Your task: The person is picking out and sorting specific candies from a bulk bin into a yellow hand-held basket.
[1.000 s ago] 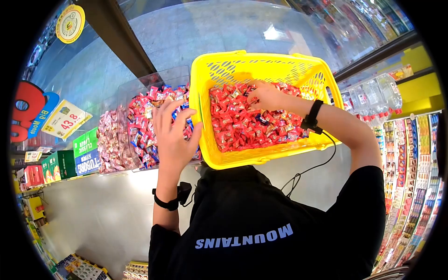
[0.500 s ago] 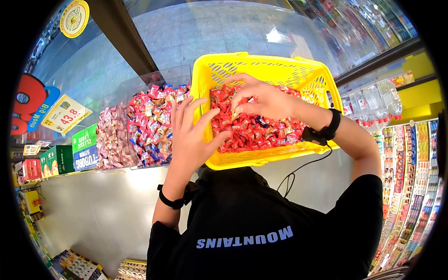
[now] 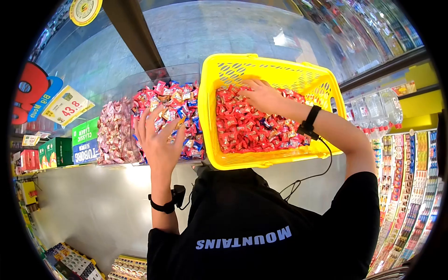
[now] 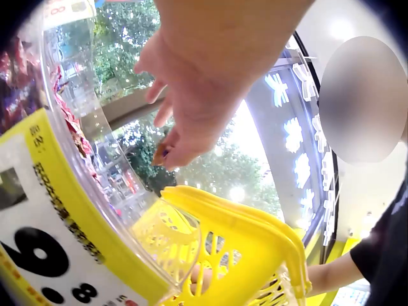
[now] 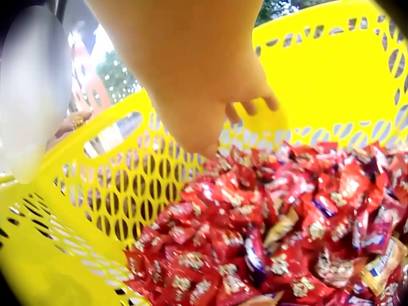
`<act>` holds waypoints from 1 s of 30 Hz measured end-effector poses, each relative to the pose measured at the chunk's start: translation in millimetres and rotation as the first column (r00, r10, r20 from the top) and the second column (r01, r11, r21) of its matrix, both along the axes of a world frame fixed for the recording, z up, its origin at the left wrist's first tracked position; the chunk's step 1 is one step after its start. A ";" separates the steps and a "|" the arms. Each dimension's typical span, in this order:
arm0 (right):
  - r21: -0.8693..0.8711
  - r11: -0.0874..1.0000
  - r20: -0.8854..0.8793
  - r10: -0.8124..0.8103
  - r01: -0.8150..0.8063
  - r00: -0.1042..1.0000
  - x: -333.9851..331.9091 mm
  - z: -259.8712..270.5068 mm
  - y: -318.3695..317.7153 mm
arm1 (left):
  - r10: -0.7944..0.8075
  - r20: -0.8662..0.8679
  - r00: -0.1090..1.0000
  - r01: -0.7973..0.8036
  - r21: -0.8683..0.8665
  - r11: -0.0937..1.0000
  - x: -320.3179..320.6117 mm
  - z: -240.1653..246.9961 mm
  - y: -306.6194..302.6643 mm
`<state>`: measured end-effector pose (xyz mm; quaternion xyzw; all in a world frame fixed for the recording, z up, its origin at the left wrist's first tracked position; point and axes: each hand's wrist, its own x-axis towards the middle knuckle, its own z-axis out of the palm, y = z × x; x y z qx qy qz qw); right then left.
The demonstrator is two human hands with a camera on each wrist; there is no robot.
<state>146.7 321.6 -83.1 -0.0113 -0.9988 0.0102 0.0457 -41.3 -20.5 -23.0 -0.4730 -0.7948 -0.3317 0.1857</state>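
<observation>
**Sweets could be spilling or getting mixed at the basket rim**

The left hand [image 3: 158, 140] is hovering over the clear plastic bin [image 3: 135, 84] with its fingers spread wide apart and straight, gripping nothing that shows. Under it the heap of mixed red and blue wrapped sweets [image 3: 179, 105] is rising close to the bin's top edge.

The right hand [image 3: 261, 95] is lying on the red wrapped sweets [image 3: 242, 128], which are filling the yellow plastic basket [image 3: 207, 121] just to the right of the bin. Its fingers are bending a little, and I cannot tell if they are pinching a sweet or only touching the pile.

In my judgement, the main risk is coming from the full heaps. A loose handful that is crossing between basket and bin could be dropping sweets over either rim and out of reach. The basket is tilting towards the person and its support is hidden, so a push from the right hand could be tipping it. Red sweets are also looking alike in both containers, so sorts could be getting mixed.
</observation>
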 end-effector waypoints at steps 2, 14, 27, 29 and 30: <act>0.096 0.995 0.006 -0.028 0.027 1.000 0.1 -25.0 7.2 | 0.048 0.015 0.999 -0.046 -0.108 0.993 -6.4 -11.5 -9.5; 0.146 0.983 -0.027 -0.112 0.115 0.993 -0.5 -28.3 -13.3 | -0.098 0.141 0.985 0.113 -0.100 0.989 4.6 -14.4 2.3; -0.333 0.938 -0.011 -0.102 0.093 0.995 -12.0 86.1 -49.9 | -0.153 0.069 0.986 0.149 0.068 0.987 21.4 9.5 26.3; -0.368 0.930 -0.090 -0.005 -0.028 0.996 -10.1 108.1 -70.1 | -0.120 0.020 0.993 0.118 0.098 0.988 24.9 18.9 28.6; -0.348 0.931 -0.141 0.063 -0.109 0.988 -9.5 114.2 -77.9 | -0.144 0.031 0.989 0.139 0.134 0.981 26.5 22.7 30.1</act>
